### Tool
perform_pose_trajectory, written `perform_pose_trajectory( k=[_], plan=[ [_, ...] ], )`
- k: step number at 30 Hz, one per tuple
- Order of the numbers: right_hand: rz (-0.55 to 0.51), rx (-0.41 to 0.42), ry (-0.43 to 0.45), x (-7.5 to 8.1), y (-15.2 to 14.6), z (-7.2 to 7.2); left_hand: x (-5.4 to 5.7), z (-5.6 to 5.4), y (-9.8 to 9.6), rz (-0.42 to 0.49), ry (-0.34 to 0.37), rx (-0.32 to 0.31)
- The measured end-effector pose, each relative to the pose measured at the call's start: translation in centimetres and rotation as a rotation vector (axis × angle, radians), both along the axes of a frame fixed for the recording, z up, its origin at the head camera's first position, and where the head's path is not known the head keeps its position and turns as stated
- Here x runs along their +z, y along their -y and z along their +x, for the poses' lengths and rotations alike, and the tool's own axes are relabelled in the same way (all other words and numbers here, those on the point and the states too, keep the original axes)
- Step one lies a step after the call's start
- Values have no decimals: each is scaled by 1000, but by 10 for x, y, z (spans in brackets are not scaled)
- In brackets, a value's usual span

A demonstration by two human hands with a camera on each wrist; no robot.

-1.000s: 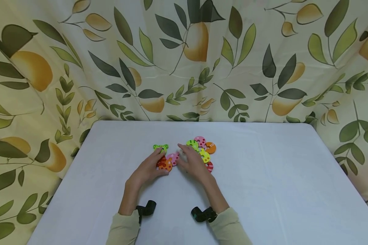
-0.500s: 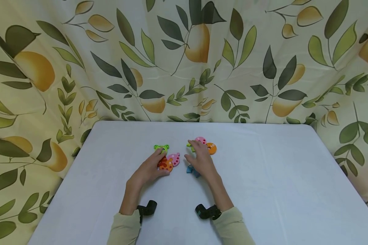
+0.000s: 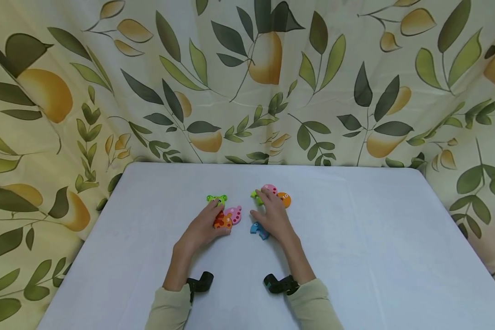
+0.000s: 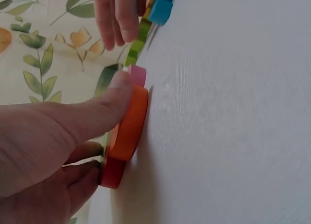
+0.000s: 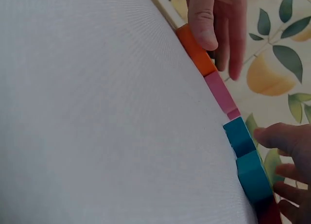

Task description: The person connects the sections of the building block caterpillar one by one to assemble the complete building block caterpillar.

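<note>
My left hand (image 3: 201, 225) rests over a small group of thick, flat toy pieces. Its thumb touches the spotted orange piece (image 3: 223, 222), while a red piece (image 4: 112, 173) lies by its fingers in the left wrist view. A pink piece (image 3: 233, 214) and a green piece with a face (image 3: 217, 199) lie around that hand. My right hand (image 3: 275, 219) spreads loosely over a second group, covering part of it. Around it show a blue piece (image 3: 259, 230), a green one (image 3: 255, 198), a pink one (image 3: 269, 188) and an orange one marked 10 (image 3: 285, 199).
Both groups lie near the far side of a white-covered table (image 3: 375, 238), with a narrow gap between them. A leaf-and-fruit patterned curtain (image 3: 247, 119) hangs behind and at the sides. Each wrist carries a black camera (image 3: 277, 284).
My right hand has moved right, away from the left group, and now covers the yellow and striped red pieces. The blue piece has come into view. My left hand has barely moved.
</note>
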State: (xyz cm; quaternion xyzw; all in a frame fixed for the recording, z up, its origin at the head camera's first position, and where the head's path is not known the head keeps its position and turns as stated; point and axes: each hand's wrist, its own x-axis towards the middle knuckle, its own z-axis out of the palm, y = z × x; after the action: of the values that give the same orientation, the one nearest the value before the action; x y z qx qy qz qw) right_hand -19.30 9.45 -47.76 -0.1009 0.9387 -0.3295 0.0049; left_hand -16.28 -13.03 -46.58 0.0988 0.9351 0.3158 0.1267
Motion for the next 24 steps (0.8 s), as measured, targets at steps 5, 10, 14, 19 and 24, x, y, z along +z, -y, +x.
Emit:
perform_pose_trajectory(
  k=[5,10,14,19,24],
  plan=[
    [99,49,16,0,1,2,2,3,-4,-71,1,-26],
    [196,68,5,2,2,3,3,6,-7,-109,-2,-5],
    [246,74,3,5,4,4,4,8,-10,-116,-10,17],
    [281,89,1,8,5,7,3,7,-12,-127,-20,27],
    [284,68,24,11,6,6,2,6,-14,-125,-32,31]
  ],
)
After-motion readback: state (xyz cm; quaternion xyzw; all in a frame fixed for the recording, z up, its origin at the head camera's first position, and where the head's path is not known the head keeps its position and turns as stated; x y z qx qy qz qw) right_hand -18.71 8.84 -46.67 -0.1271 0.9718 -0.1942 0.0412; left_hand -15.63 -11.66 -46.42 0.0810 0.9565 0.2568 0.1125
